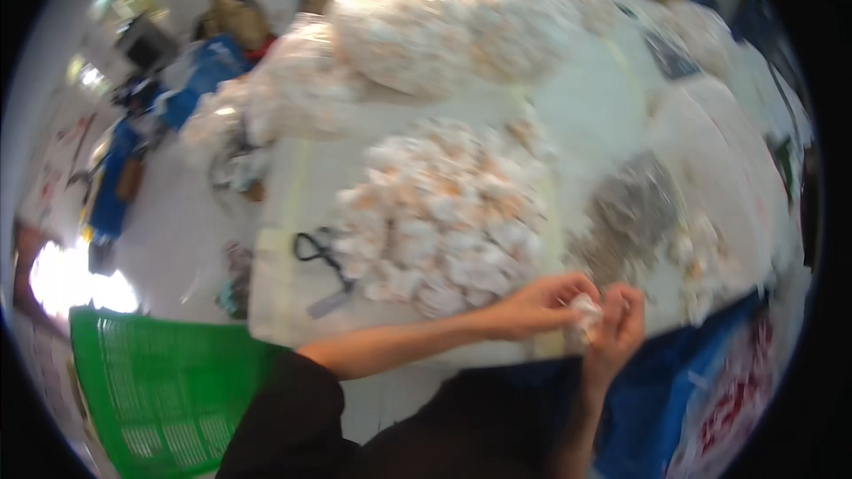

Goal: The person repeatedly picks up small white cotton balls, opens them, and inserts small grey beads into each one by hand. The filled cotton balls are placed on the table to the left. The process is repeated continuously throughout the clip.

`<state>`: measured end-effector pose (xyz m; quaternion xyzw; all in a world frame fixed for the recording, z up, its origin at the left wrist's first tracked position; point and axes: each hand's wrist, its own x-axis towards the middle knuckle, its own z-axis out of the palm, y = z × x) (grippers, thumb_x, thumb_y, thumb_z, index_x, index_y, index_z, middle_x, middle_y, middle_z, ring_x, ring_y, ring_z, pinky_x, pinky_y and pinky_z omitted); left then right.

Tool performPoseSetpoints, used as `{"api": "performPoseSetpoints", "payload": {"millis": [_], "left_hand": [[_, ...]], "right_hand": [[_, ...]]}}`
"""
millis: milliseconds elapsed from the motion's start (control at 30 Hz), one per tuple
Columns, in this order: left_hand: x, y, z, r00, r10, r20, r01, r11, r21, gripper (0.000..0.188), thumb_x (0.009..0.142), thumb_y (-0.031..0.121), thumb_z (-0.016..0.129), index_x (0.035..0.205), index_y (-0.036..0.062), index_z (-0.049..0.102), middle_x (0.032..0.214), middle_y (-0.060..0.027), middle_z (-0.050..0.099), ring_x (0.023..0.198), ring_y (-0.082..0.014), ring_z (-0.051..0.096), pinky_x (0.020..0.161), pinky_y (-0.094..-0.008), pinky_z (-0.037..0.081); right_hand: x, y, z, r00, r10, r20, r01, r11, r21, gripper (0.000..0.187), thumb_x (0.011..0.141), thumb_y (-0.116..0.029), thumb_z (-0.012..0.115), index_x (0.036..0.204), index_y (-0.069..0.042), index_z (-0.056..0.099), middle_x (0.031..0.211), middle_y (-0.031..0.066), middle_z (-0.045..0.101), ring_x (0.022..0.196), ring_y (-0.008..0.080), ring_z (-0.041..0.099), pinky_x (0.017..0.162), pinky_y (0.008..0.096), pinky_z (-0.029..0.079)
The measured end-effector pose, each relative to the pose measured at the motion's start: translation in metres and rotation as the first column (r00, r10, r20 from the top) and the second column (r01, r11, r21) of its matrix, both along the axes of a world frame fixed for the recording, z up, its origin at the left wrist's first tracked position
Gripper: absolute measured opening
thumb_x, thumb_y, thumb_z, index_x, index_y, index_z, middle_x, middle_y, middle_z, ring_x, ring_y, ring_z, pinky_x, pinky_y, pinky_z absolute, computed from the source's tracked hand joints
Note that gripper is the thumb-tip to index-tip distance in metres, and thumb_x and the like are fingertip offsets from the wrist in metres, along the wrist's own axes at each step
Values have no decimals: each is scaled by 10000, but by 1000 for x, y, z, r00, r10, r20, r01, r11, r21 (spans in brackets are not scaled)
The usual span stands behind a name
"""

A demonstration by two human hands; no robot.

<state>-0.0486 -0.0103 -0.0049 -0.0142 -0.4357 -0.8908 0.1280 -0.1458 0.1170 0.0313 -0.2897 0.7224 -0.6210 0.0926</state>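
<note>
My left hand (548,306) and my right hand (614,328) meet over the table's near right edge. Between them is a small white, crumpled piece (586,312), pinched by the fingers of both; blur hides its exact kind. To the left of my hands spreads a large heap of similar white and pale orange soft pieces (444,213). A clear plastic bag with grey contents (635,204) lies just beyond my hands, with small grey-brown bits (603,253) beside it. More white pieces (701,253) are scattered to its right.
Stuffed clear bags of white pieces (404,31) line the table's far side. A black looped tool with a grey end (321,257) lies left of the heap. A green plastic basket (169,390) stands at the lower left, blue sheeting (657,399) at the lower right. A whitish bag (719,160) lies at right.
</note>
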Motion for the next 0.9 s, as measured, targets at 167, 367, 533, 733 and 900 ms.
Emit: {"api": "performPoseSetpoints", "payload": {"millis": [167,367,533,733,900], "left_hand": [[19,-10,7,961,-67,270,70,998,-1,336,965,200,761,1214,107,553,884,30,591,647,-30,490,529,-200,363],[20,-2,20,946,59,318,-66,998,12,321,968,41,669,1249,54,514,936,-21,642,628,-15,448,508,-186,303],[35,-12,14,964,-80,255,56,993,101,229,967,26,663,1195,16,646,860,25,619,645,-1,435,520,-195,296],[29,-9,19,934,-34,357,32,999,12,203,967,54,696,1163,9,721,833,67,598,642,10,415,545,-189,290],[27,0,20,881,284,378,-190,945,-266,266,956,28,722,1220,-8,715,882,46,649,658,2,462,574,-179,358]], "right_hand": [[-3,-6,8,998,-30,-58,38,990,138,145,1036,-162,602,1133,-74,664,657,36,609,535,95,532,497,306,408],[1,-11,-18,999,37,40,-35,999,-38,145,1046,-93,545,1149,-70,645,581,32,524,478,107,490,481,313,379],[4,-15,-17,986,62,157,-66,997,25,130,1061,-106,516,1130,-63,617,565,14,504,479,83,461,477,304,349],[-1,-18,-23,981,68,184,-75,997,33,114,1052,-109,541,1120,-50,611,588,18,519,498,85,466,488,298,353],[3,-12,-19,956,-75,-283,75,997,-11,101,980,-119,676,1029,-43,632,751,43,603,608,156,570,523,319,424]]}}
